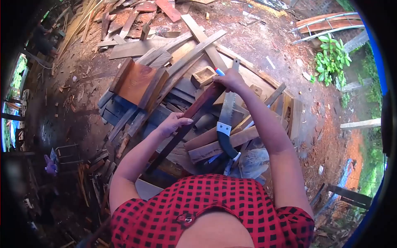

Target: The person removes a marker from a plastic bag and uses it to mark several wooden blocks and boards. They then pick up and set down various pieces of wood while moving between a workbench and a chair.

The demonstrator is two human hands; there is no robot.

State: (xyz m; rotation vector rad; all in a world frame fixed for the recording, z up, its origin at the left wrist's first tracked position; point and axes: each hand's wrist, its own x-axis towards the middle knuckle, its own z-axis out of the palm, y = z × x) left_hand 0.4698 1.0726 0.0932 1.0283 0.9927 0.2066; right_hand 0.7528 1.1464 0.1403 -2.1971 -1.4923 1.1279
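Observation:
A long dark reddish-brown wooden strip (199, 106) slants across in front of my body. My left hand (170, 125) is closed around its middle, thumb along the top face. At the strip's far end, my right hand (232, 80) is closed with a blue and white pen (219, 72) sticking out of it, red at the tip. That hand also rests against the end of the wood; its fingers are partly hidden. A hand saw (226, 113) with a dark curved handle lies beneath my right arm, its blade passing under the hand.
A brown wooden piece with raised sides (138, 82) sits left of the strip. Beyond it lie several loose boards (138, 48). A small hollowed wooden block (203, 77) is near my right hand. Wood chips cover the ground, and a leafy plant (332, 60) grows at right.

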